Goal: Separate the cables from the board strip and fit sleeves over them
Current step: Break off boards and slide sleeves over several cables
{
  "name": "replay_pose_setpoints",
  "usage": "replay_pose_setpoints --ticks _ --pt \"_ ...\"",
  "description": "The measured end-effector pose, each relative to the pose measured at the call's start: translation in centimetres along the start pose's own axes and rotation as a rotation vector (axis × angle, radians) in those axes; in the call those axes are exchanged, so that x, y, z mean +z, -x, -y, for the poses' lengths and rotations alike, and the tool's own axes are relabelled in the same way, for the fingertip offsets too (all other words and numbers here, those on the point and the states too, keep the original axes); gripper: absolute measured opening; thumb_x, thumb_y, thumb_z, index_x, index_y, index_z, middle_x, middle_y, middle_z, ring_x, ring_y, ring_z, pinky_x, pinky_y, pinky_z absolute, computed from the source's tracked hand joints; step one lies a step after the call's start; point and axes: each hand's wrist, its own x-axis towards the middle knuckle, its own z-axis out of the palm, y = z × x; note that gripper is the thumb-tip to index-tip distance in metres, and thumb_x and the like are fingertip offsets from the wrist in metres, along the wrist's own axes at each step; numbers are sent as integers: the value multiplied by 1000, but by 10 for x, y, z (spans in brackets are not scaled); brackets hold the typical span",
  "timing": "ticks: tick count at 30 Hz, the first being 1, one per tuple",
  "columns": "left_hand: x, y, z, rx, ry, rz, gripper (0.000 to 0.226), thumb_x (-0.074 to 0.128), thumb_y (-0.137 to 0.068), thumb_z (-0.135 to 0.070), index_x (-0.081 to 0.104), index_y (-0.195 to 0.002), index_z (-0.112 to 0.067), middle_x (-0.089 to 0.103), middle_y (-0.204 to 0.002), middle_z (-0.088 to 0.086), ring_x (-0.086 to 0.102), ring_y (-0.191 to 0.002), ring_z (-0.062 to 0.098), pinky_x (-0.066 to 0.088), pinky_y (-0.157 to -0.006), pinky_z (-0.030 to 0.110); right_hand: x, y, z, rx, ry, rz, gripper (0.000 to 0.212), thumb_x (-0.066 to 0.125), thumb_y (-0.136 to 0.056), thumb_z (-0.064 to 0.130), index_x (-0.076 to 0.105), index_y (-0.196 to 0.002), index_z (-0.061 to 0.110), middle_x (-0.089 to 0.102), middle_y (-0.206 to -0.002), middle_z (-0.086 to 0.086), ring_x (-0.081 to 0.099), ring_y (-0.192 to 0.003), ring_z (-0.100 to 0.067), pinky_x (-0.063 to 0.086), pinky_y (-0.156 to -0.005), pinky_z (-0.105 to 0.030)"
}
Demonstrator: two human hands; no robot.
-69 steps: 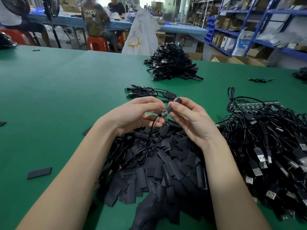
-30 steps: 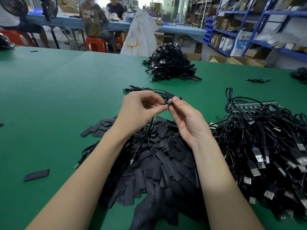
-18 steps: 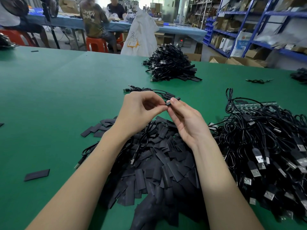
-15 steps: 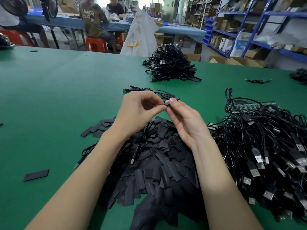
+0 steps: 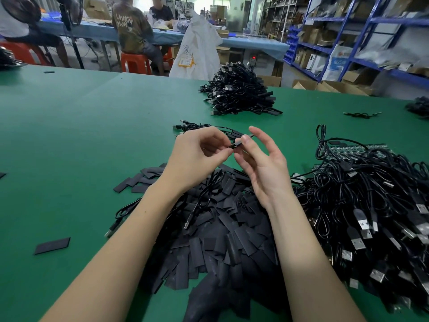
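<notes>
My left hand (image 5: 197, 156) and right hand (image 5: 260, 163) meet above the green tabletop (image 5: 92, 135), just beyond the near heap of black sleeves (image 5: 220, 240). Between them is one sleeve (image 5: 240, 142), fitted on the end of a black cable (image 5: 204, 194). Left hand: thumb and forefinger pinch the sleeve's near end, remaining fingers curled. Right hand: thumb and a fingertip pinch the same sleeve from the right; forefinger raised and straight. The cable hangs from my left hand down across the sleeve heap, its plug end resting there.

To the right, near, lies a large tangle of cables (image 5: 371, 217) with USB plugs; a green board strip (image 5: 362, 149) shows at its far edge. A small group of cables (image 5: 199, 127) lies just beyond my hands. A larger pile (image 5: 239, 94) sits far, centre. Loose single sleeves lie on the left.
</notes>
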Motion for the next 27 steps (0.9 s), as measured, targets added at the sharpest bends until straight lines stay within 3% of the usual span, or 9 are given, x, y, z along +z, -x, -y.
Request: replay_pose_setpoints --ticks 16,22,27 --pt "3 1 1 5 42 -50 4 80 -84 -8 76 -83 -10 75 -77 -2 71 -70 7 53 -69 16 6 2 -4 -79 54 5 17 68 -95 11 73 -111 18 77 -90 -4 72 -79 -13 58 -74 -24" --pt "3 1 1 2 30 -56 4 78 -85 -9 75 -84 -12 75 -78 -5 71 -72 7 54 -69 17 7 1 -6 -121 39 -16 27 70 -93 7 70 -117 21 78 -89 -4 72 -77 -12 59 -73 -25" --pt "3 1 3 -11 12 -54 6 77 -86 -11 73 -86 -15 73 -78 -3 70 -74 8 54 -71 17 8 1 -7 -201 118 -35 35 74 -91 9 68 -122 25 79 -89 -9 75 -85 -17 60 -74 -26"
